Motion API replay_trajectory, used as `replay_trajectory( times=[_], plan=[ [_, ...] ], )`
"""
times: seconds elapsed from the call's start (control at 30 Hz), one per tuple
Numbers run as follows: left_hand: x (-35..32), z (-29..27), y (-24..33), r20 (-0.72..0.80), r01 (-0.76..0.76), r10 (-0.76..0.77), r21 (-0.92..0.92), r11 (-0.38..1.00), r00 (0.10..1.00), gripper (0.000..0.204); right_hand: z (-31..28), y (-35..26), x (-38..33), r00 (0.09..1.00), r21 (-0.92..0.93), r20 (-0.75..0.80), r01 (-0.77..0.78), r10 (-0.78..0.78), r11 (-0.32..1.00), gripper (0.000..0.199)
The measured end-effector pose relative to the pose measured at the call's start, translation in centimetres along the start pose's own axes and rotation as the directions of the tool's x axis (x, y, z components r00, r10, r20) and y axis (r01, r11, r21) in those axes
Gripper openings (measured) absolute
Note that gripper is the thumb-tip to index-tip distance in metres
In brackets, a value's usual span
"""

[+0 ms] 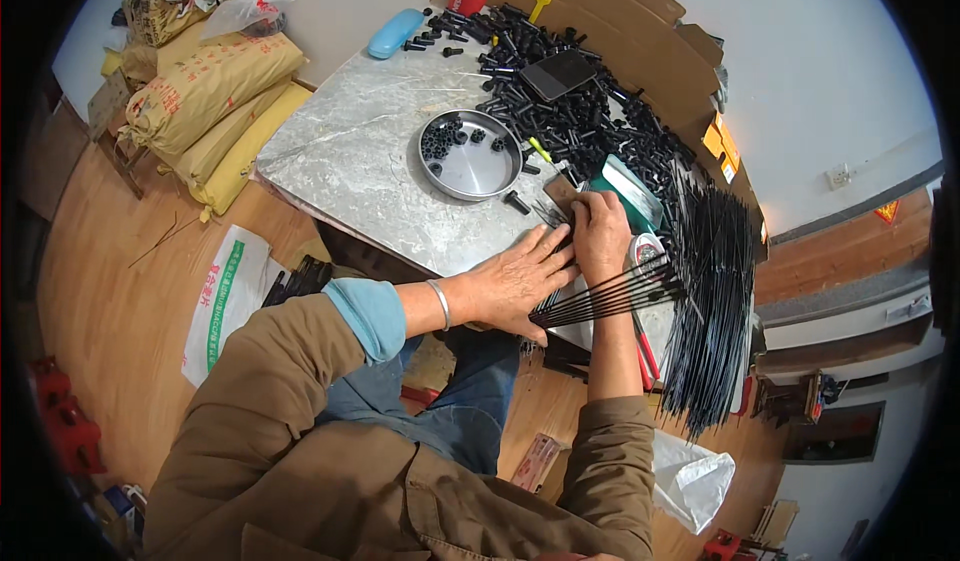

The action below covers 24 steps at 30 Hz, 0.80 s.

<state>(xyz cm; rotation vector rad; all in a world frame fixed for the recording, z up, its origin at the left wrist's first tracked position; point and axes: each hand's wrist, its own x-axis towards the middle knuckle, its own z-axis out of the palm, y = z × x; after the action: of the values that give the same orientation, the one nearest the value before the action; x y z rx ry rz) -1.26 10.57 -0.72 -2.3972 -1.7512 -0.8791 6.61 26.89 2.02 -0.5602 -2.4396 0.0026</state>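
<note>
At the near edge of the grey stone surface [350, 151], the left hand [515, 281] is lying flat, fingers spread, pressing on a small bundle of thin black rods [610, 296] that fans out to the right. The right hand [600, 233] is curling its grip around the far part of the same bundle. A big pile of black rods [715, 301] is lying just right. A round metal bowl [470, 156] with black caps is sitting farther away.
</note>
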Motion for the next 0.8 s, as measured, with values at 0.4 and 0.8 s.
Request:
replay_trajectory(
  times=[0.4,0.8],
  plan=[
    [-0.4,-0.6,-0.1,0.103,-0.062,0.075,-0.126,0.99,0.992,0.097,-2.6,9.6,2.4,0.914,-0.076,0.003,-0.405,0.407,0.911,0.018],
    [1.9,-1.3,0.7,0.321,-0.04,0.072,-0.104,0.994,0.944,0.105,-3.4,13.1,5.0,0.934,-0.184,0.216,-0.246,0.283,0.952,0.015]
  ],
)
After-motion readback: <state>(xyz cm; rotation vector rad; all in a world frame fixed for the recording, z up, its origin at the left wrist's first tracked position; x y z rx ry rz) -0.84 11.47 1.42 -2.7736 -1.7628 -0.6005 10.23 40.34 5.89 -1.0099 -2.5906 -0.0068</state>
